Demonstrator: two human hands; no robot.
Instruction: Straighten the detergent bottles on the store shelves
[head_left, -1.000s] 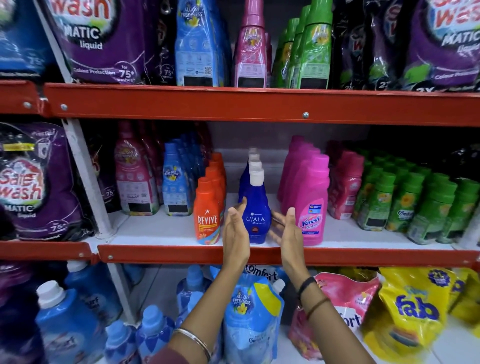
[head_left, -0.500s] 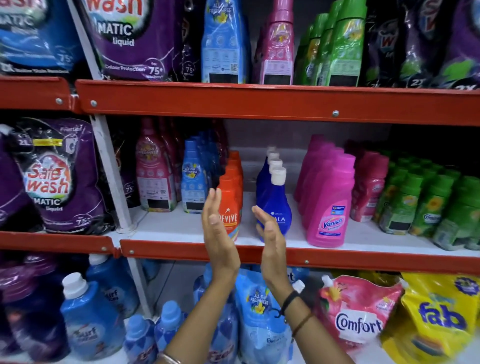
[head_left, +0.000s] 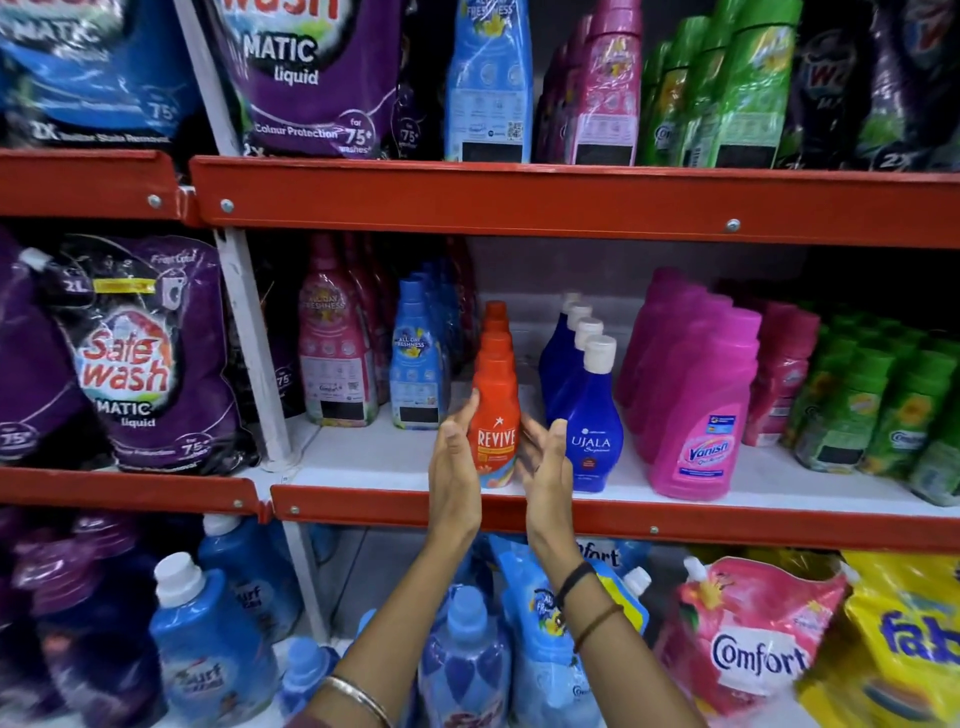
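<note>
Bracketing orange Revive bottle (head_left: 494, 410), my left hand (head_left: 453, 467) at nine, right hand (head_left: 545, 467) at three, fingers straight, unclamped; hard nudge likely topples row behind.

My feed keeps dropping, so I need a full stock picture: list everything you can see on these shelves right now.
Revive bottles: a row of at least four, orange, middle shelf, front one between the hands.
Ujala bottles: four, dark blue with white caps, right of Revive.
Vanish bottles: a row, pink, right of Ujala.
Green bottles: many, middle shelf far right.
Safe Wash pouches: purple, middle left and top shelf.
Comfort pouch: one, pink, bottom right.
Fab pouch: yellow, bottom far right.
Surf bottles: blue, bottom left.
Shelf rails: red.
Left hand: open, at the front Revive bottle's left side.
Right hand: open, at its right side.
</note>
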